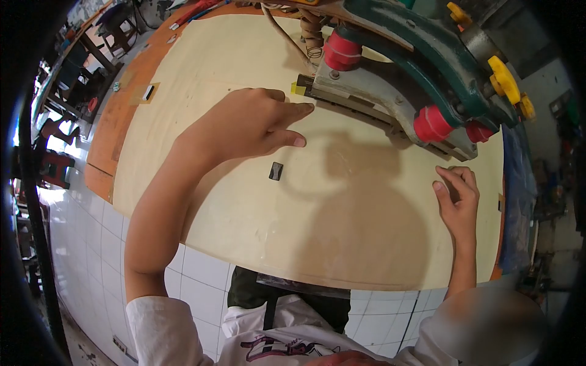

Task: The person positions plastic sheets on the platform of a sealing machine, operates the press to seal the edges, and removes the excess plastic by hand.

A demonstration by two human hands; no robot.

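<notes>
My left hand (256,125) reaches over the cream-coloured board, index finger stretched to the near left end of a metal bar (366,110) under a green machine (415,55). Its thumb stands apart from the index finger, the other fingers are curled under, and I see nothing held. Below that hand a small dark rectangular piece (276,171) lies on the board. My right hand (459,194) is near the bar's right end, fingers bent and thumb apart, with nothing visible between them. Red round knobs (432,124) and yellow wing knobs (504,79) are on the machine.
The cream board (244,213) covers an orange-brown table (101,161). A small white-and-black piece (148,92) lies at its left edge. A coiled spring and cable (312,36) stand behind the bar. Blue sheeting (517,201) hangs at the right; white floor tiles (201,268) show below.
</notes>
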